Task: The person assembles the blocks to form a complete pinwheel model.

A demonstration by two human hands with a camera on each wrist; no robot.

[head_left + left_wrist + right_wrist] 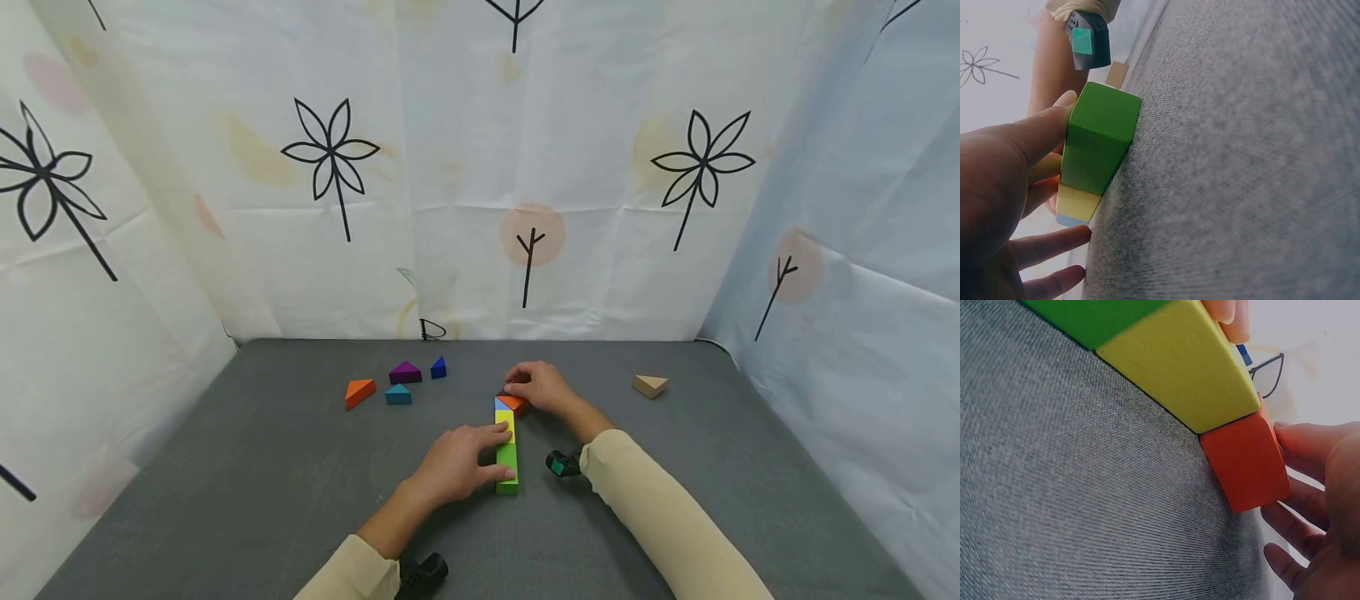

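In the head view a row of blocks runs away from me: a green block (507, 462) nearest, a yellow block (505, 417) beyond it, then a small light-blue piece (501, 404) beside an orange triangular block (513, 403). My left hand (457, 462) lies along the row's left side, fingers fairly straight, thumb on the green block and a fingertip on the yellow one. At the far end my right hand (546, 387) holds the orange block with thumb and bent fingers. The right wrist view shows this orange block (1247, 462) against the yellow block's end.
Left of the row stand an orange triangle (360, 393), a purple triangle (406, 372), a teal triangle (398, 394) and a dark-blue triangle (438, 368). A wooden triangular block (649, 385) sits at the right. Patterned cloth walls (465, 250) border the grey table (262, 483).
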